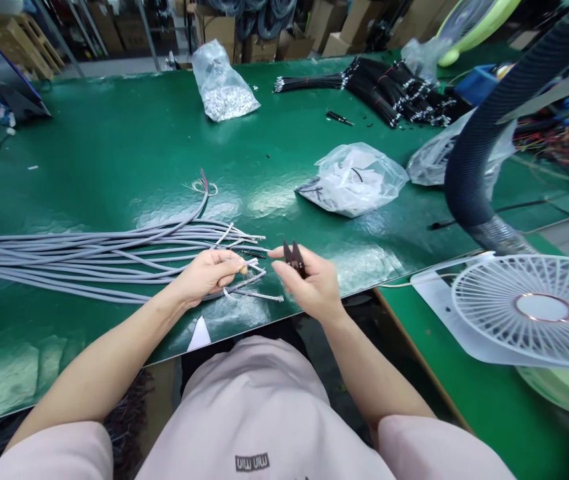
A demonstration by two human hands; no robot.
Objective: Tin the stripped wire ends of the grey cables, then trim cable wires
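Head cam looks down at a green bench [89, 160], w/ two bare hands at work near its front edge. L hand [208, 277] is nearly shut, thumb and fingers pinching the ends of some gray cables [89, 257]. The cables lie in a long, loose bunch that runs off to the left. Their cut ends fan out by the hand, w/ thin pale wires showing. R hand [312, 283] is partly closed, thumb and fingers holding small black snips [294, 259] w/ tips pointing up, just beside the cable ends.

For good work, it helps to pinch close to the cable end so the thin wires can't slip. It also helps to keep the snip tips in plain view and the rest of the bunch flat, so nothing gets tangled.

Counts: 1 pair of snips, 1 bunch of gray cables, approx 10 or more in it, too packed to count for sure. Far side has 1 big pile of black cords [379, 93], too many to count, w/ 1 small black bit [339, 119] near it. Also 1 bag of silver bits [222, 83], 1 bag of white bits [352, 180], approx 3 more clear bags [444, 157], 2 fans, white [529, 307] and green [474, 20], and 1 dark ribbed hose [479, 133].
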